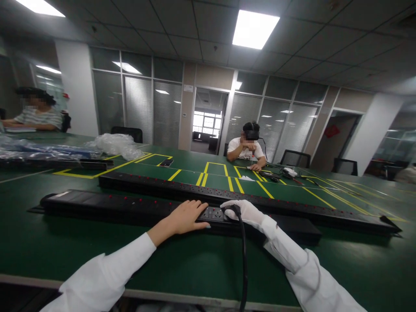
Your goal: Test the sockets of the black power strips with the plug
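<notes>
A long black power strip (139,208) with rows of sockets and small red lights lies across the green table in front of me. My left hand (184,218), bare, rests flat on top of it with fingers stretched out and thumb apart. Just to the right, my right hand (247,212) wears a white glove and is closed around a black power plug (235,210) at the strip's sockets. Whether the plug's pins are inserted is hidden. Its thick black cable (243,260) hangs down over the table's near edge. Behind lies a second long power strip (276,203), roughly parallel.
Crumpled clear plastic wrap (115,145) lies at the back left. A phone (167,162) rests on the table (182,268) among yellow tape lines. Across from me sits a person (248,147), with cables (271,175) beside them. Another person (39,110) sits far left.
</notes>
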A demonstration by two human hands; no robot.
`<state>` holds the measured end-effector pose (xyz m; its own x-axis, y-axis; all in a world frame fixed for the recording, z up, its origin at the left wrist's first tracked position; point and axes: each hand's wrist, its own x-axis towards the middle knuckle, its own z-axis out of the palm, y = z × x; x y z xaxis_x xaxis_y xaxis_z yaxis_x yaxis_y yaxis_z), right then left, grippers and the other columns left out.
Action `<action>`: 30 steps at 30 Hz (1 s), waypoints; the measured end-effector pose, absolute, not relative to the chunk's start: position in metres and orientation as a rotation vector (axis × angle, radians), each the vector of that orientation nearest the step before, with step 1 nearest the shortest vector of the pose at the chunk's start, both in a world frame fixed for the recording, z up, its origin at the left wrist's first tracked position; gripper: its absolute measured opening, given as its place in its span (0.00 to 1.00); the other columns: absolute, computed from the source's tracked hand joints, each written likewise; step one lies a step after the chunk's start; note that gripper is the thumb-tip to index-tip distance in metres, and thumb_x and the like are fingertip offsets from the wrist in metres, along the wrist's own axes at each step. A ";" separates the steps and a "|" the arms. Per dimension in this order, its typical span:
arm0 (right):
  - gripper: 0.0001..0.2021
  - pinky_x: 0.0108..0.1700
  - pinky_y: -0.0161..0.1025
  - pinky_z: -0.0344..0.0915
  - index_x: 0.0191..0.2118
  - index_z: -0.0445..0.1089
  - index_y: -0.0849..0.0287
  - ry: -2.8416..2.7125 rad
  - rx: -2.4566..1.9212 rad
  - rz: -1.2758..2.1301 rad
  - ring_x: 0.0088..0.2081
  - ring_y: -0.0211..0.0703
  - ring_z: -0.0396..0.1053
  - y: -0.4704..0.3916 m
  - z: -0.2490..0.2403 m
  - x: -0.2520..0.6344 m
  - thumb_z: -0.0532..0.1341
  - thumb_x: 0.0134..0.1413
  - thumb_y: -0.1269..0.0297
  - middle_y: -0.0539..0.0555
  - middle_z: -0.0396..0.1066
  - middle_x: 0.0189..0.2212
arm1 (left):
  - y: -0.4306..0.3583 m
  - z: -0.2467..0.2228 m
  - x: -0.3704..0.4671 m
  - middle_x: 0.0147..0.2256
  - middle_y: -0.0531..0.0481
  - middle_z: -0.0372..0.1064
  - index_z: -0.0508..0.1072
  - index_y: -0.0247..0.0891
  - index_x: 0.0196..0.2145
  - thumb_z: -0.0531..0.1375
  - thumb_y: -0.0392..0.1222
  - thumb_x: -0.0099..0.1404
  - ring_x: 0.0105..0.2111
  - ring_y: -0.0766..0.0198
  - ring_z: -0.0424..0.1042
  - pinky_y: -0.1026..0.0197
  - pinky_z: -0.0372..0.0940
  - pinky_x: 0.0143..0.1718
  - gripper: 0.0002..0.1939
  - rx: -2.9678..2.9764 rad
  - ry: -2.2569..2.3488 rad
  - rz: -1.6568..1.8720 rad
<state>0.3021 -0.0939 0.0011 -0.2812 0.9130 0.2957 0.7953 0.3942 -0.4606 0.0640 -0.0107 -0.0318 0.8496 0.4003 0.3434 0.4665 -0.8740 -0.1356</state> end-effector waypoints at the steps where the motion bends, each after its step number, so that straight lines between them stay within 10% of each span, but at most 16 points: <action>1: 0.17 0.39 0.34 0.63 0.43 0.69 0.57 -2.154 -1.490 0.277 0.35 0.39 0.69 -0.094 0.002 0.302 0.55 0.49 0.57 0.52 0.72 0.35 | -0.011 -0.032 0.064 0.44 0.42 0.63 0.55 0.37 0.54 0.42 0.65 0.58 0.41 0.54 0.64 0.55 0.55 0.42 0.35 -2.810 -0.666 -0.452; 17: 0.18 0.37 0.33 0.62 0.45 0.68 0.54 -2.151 -1.579 0.180 0.32 0.38 0.69 -0.096 -0.005 0.299 0.53 0.50 0.53 0.49 0.72 0.34 | -0.012 -0.034 0.064 0.44 0.43 0.63 0.54 0.38 0.55 0.42 0.64 0.58 0.40 0.54 0.65 0.55 0.56 0.41 0.35 -2.786 -0.663 -0.434; 30: 0.18 0.39 0.32 0.56 0.35 0.69 0.57 -2.181 -1.583 -0.624 0.35 0.38 0.65 -0.109 -0.007 0.295 0.50 0.53 0.50 0.53 0.69 0.30 | -0.013 -0.033 0.065 0.44 0.42 0.63 0.54 0.37 0.55 0.40 0.64 0.59 0.40 0.54 0.65 0.56 0.57 0.40 0.35 -2.776 -0.654 -0.399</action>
